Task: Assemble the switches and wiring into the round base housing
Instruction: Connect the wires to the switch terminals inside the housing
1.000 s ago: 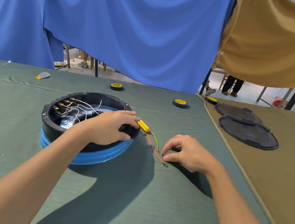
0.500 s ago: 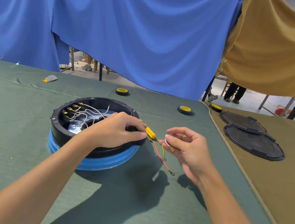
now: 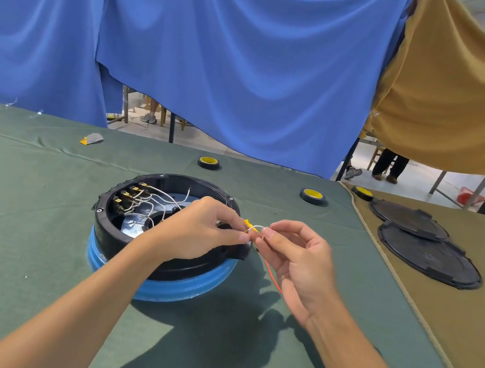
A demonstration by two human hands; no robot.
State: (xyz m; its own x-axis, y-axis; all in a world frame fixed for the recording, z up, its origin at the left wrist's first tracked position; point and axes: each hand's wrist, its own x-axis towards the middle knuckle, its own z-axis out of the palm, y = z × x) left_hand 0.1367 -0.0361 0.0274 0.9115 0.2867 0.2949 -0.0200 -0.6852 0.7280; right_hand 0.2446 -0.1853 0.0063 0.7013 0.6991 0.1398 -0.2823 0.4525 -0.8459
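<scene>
Head view: two bare forearms reached in from the near edge over the green-clothed desk (image 3: 29,243). The left hand (image 3: 193,233) lay over the right side of the housing (image 3: 110,225), its fingers curled and pinching at the yellow connector (image 3: 248,223) just past the rim. The right hand (image 3: 296,258) was raised just beside it, palm turned inward, with thumb and forefinger pinching the end of a short white wire (image 3: 255,227) that arched from the connector; the other fingers were loosely bent. A red wire (image 3: 273,278) hung down behind the right palm toward the desk. The two hands nearly touched at the fingertips. The housing, round and black, sat open side up on a blue ring (image 3: 170,294) in the middle of the desk. Inside, along its far left wall, stood a row of switches (image 3: 127,196) with brass terminals, and pale wires (image 3: 164,199) looped from them across the floor of the housing. Farther back lay three tape rolls (image 3: 208,162) with yellow cores, the rightmost at the seam with a brown cloth (image 3: 469,321), and a small grey and orange scrap (image 3: 92,138) to the left. On the brown cloth two black round covers (image 3: 428,260) overlapped. Beyond the desk hung a blue curtain (image 3: 225,51) and a tan curtain (image 3: 477,95), with legs and chair legs visible under their hems.
</scene>
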